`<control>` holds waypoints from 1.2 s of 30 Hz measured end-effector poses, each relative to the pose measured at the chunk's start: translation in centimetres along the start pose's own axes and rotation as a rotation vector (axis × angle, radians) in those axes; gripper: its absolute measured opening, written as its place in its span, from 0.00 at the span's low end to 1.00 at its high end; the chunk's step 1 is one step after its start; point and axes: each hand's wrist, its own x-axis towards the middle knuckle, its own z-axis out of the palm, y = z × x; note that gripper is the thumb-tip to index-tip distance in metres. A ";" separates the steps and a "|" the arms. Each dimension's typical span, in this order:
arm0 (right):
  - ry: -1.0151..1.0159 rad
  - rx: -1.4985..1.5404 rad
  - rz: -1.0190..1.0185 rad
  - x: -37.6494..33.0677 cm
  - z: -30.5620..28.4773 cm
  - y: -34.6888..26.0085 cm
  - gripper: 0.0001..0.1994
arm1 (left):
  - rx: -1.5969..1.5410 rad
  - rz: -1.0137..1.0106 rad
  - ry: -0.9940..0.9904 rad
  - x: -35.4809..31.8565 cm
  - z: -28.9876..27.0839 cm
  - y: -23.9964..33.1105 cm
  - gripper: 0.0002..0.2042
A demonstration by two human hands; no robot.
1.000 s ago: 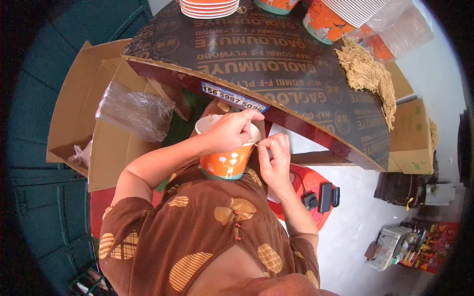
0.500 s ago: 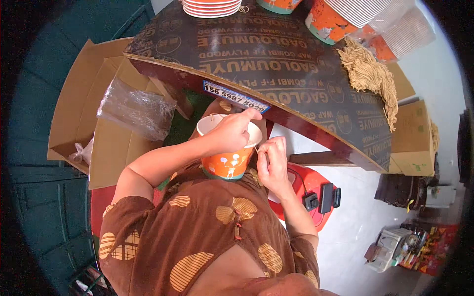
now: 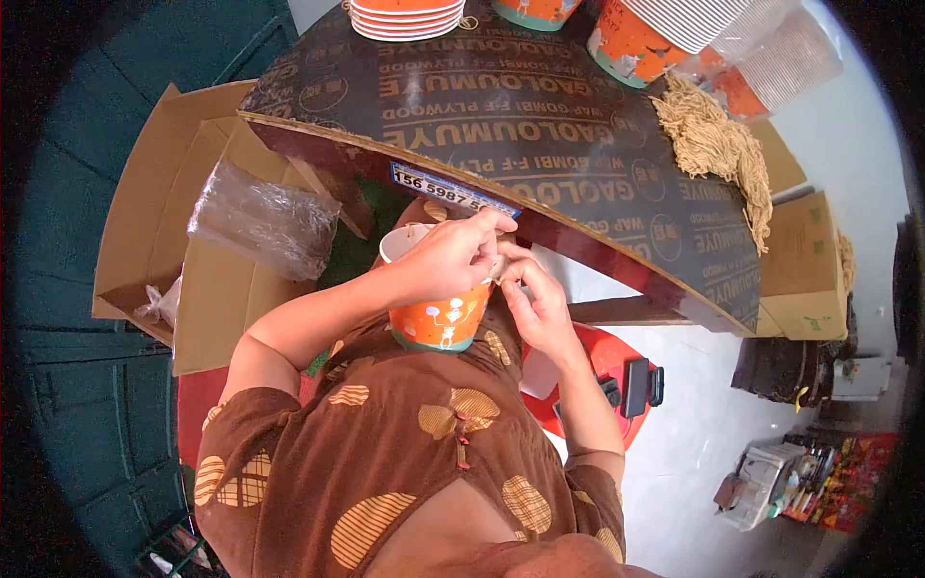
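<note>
An orange paper bucket [image 3: 438, 323] with a white inside and a green base band rests upright on my lap. My left hand [image 3: 451, 258] reaches across its mouth to the right side of the rim, fingers closed in a pinch. What they hold is hidden. Right beside it, my right hand [image 3: 538, 301] is closed, with thumb and fingertips pinching a thin beige cord at the rim. The two hands' fingertips nearly meet there. A bit of cord also shows at the rim's far side.
A dark plywood table [image 3: 501, 125] stands ahead, bearing stacked orange buckets [image 3: 665, 34], a stack of orange-and-white pieces [image 3: 407, 19] and a beige cord bundle [image 3: 713, 140]. Cardboard boxes [image 3: 207, 289] with plastic wrap stand left. A red stool [image 3: 602, 356] holding dark devices is at right.
My right hand has moved up and left to the bucket's rim, now close against my left hand's fingers. My left hand and the bucket have hardly moved.
</note>
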 end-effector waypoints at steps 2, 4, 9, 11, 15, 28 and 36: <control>0.001 0.003 -0.006 -0.1 0.0 0.0 0.01 | 0.000 0.001 -0.030 0.0 -0.2 0.4 0.20; 0.000 -0.003 -0.005 -0.2 0.3 0.1 0.01 | -0.025 -0.011 -0.037 -0.1 -0.5 0.8 0.20; 0.100 -0.008 -0.041 -0.4 0.6 -0.4 0.03 | -0.039 -0.004 -0.064 -0.3 -0.6 0.9 0.21; 0.127 -0.037 -0.047 -0.7 0.7 -0.1 0.03 | 0.042 0.008 -0.069 -0.4 -0.7 1.3 0.20; 0.217 -0.070 0.092 -1.3 1.5 -0.3 0.02 | 0.027 0.056 -0.067 -0.7 -0.4 0.3 0.20; 0.335 -0.007 0.161 -1.0 2.9 0.1 0.03 | 0.016 0.163 -0.094 -0.7 -0.3 0.1 0.23; 0.336 -0.050 0.212 -0.8 3.1 -0.4 0.03 | -0.080 0.108 -0.106 -0.4 -0.3 -0.5 0.23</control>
